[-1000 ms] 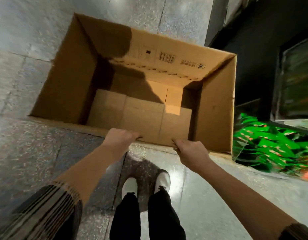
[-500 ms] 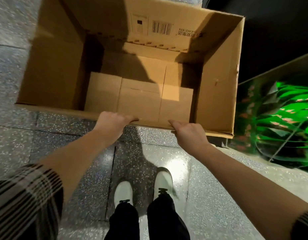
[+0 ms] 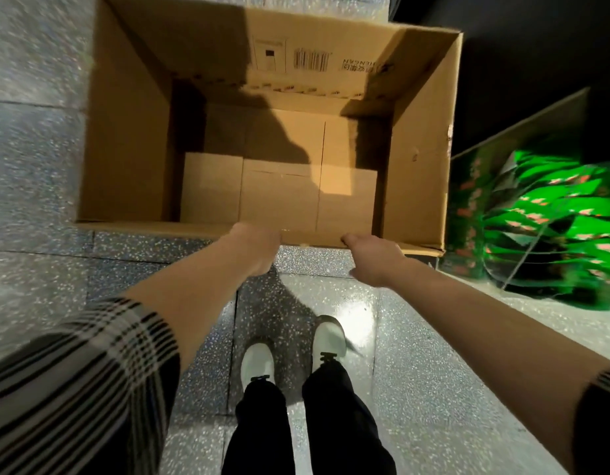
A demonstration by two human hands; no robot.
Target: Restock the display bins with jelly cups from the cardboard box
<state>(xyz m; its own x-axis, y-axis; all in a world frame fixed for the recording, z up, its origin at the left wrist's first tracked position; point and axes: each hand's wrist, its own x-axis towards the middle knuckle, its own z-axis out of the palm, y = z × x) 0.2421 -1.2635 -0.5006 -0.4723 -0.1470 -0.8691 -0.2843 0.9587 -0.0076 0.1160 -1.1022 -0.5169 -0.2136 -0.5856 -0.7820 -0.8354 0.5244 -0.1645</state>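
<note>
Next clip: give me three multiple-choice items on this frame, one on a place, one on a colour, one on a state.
1. Where does the left hand grip the box?
A. near rim
B. far wall
C. underside

2. What colour are the packets at right?
A. blue
B. green
C. white

3. What is inside the box?
A. many cups
B. one cup
C. nothing, only bare bottom flaps

Key: 1 A, both it and the right hand hold the near edge; 2 B, bright green wrappers; 3 C, only cardboard shows.
</note>
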